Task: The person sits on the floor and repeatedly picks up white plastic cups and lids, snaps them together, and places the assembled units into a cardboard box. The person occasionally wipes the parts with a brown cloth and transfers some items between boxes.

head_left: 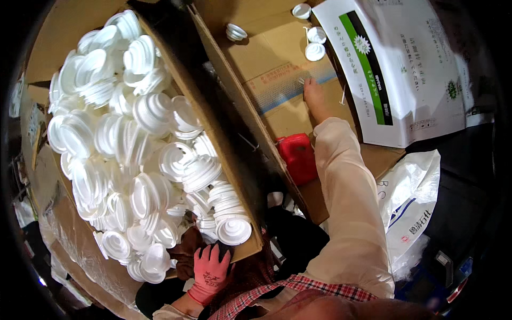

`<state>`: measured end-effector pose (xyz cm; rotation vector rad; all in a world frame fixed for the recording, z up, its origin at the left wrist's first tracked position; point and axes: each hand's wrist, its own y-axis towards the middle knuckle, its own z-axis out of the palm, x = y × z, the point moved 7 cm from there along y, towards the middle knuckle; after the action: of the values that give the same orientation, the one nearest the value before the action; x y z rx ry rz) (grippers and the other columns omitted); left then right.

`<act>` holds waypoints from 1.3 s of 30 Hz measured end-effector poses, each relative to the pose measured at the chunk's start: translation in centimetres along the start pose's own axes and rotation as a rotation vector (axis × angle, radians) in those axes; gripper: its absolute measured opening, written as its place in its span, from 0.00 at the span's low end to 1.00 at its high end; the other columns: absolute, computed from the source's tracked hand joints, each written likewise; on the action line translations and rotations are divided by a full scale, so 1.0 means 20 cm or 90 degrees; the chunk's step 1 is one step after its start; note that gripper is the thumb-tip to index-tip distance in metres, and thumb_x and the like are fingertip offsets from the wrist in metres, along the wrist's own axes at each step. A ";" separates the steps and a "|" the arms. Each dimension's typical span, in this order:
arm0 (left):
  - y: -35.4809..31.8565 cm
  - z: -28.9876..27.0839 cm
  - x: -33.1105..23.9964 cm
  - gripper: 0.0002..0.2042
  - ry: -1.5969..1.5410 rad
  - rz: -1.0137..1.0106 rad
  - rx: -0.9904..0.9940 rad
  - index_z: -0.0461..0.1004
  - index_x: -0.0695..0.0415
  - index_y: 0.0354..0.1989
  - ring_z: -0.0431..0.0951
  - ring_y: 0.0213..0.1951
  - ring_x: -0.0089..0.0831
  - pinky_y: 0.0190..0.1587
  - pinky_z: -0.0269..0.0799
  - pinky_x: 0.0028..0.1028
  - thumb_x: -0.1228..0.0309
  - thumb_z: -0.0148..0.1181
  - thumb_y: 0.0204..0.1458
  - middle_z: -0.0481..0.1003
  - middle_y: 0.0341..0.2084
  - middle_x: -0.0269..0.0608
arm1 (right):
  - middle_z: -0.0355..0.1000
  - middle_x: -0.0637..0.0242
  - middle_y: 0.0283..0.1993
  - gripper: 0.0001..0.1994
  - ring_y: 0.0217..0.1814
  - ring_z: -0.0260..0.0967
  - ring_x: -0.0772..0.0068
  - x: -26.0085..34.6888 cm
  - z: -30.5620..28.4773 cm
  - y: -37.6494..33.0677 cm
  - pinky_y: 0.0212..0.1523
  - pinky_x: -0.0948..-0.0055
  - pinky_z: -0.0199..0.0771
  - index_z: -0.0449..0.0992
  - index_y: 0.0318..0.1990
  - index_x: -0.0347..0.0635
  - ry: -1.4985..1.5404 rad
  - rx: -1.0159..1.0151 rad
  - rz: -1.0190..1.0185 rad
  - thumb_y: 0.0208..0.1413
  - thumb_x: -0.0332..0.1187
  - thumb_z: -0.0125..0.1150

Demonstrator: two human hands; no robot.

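My right hand (316, 98) is bare and stretches far forward into a shallow cardboard box (282, 114). Its fingers are closed at the tips on a small, thin white plastic piece (302, 81). A few round white plastic parts (314, 52) lie beyond it against the box wall, and another sits at the far left (236, 32). My left hand (210, 273), in a pinkish-red glove, lies with fingers stretched out and slightly apart by a dark brown cloth (188, 250). It is next to the near corner of a large carton (242, 210) heaped with ring-shaped white plastic parts (152, 114).
A red plastic container (296, 159) stands by my right forearm. A white printed carton (392, 69) leans along the right side, with a white plastic sack (413, 200) below it. Tall cardboard walls (240, 88) divide the two boxes. Clear plastic film (74, 240) hangs at the left.
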<state>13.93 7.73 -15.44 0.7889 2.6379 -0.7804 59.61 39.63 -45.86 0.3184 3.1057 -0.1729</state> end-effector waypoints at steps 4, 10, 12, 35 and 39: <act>-0.01 0.01 0.01 0.22 0.017 0.008 0.003 0.75 0.53 0.43 0.70 0.47 0.50 0.48 0.64 0.53 0.58 0.63 0.37 0.70 0.44 0.52 | 0.73 0.39 0.45 0.14 0.44 0.73 0.43 -0.47 -0.02 0.00 0.48 0.55 0.72 0.72 0.44 0.31 0.020 -0.125 0.170 0.63 0.33 0.43; -0.02 0.03 0.03 0.23 0.049 0.040 0.008 0.75 0.54 0.42 0.70 0.46 0.51 0.47 0.64 0.54 0.59 0.66 0.35 0.70 0.44 0.53 | 0.77 0.53 0.28 0.13 0.26 0.76 0.62 -1.13 0.29 -0.11 0.23 0.65 0.74 0.77 0.25 0.34 0.215 0.096 0.424 0.54 0.37 0.61; 0.00 0.00 -0.02 0.17 0.048 -0.003 -0.007 0.75 0.54 0.40 0.71 0.45 0.50 0.47 0.66 0.52 0.65 0.63 0.39 0.71 0.42 0.51 | 0.76 0.58 0.24 0.11 0.20 0.73 0.67 -0.86 0.26 -0.14 0.17 0.68 0.71 0.76 0.21 0.37 0.387 0.271 0.379 0.50 0.33 0.64; -0.02 -0.03 -0.02 0.22 0.001 -0.009 -0.042 0.71 0.58 0.46 0.67 0.49 0.49 0.55 0.60 0.49 0.62 0.65 0.42 0.68 0.46 0.52 | 0.72 0.49 0.39 0.08 0.43 0.71 0.47 0.40 -1.31 -0.78 0.44 0.59 0.71 0.70 0.40 0.36 0.500 -0.050 -0.030 0.53 0.28 0.57; -0.02 -0.04 -0.03 0.23 0.015 -0.008 -0.063 0.70 0.58 0.46 0.67 0.49 0.48 0.56 0.59 0.49 0.63 0.65 0.42 0.69 0.45 0.52 | 0.69 0.63 0.34 0.04 0.28 0.64 0.75 0.17 -2.06 -1.13 0.30 0.77 0.65 0.70 0.37 0.38 0.331 -0.278 -0.080 0.54 0.22 0.55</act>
<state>14.10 7.62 -14.28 0.7595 2.6818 -0.6430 51.52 22.88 -2.57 0.1734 3.5309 0.6870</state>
